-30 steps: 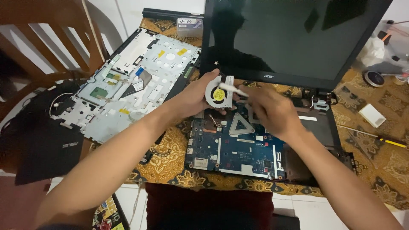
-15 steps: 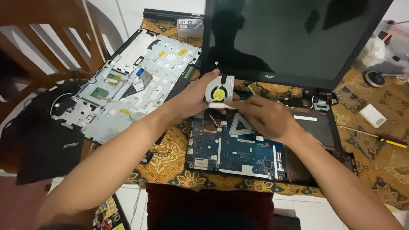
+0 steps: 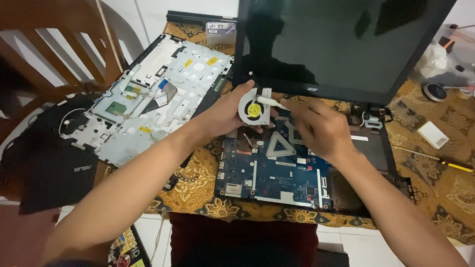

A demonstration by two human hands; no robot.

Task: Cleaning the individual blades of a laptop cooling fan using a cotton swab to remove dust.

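My left hand (image 3: 225, 112) holds a small grey cooling fan (image 3: 254, 109) with a yellow hub, tilted up above the open laptop base. My right hand (image 3: 316, 127) grips a thin white tool (image 3: 271, 102) whose tip rests against the fan's upper right edge. Under both hands lies the blue motherboard (image 3: 277, 173) with a copper heat pipe and a triangular metal bracket (image 3: 280, 147). The laptop's dark screen (image 3: 341, 44) stands upright just behind the fan.
A removed silver keyboard frame (image 3: 163, 94) lies at the left on the patterned cloth. A black sleeve (image 3: 54, 163) and a wooden chair (image 3: 54, 54) are further left. A yellow-handled screwdriver (image 3: 445, 163), a white box (image 3: 432, 134) and a small round thing (image 3: 436, 91) sit at right.
My right hand has shifted slightly, bringing the white tool along the fan's top edge. The fan stays in my left hand at about the same place.
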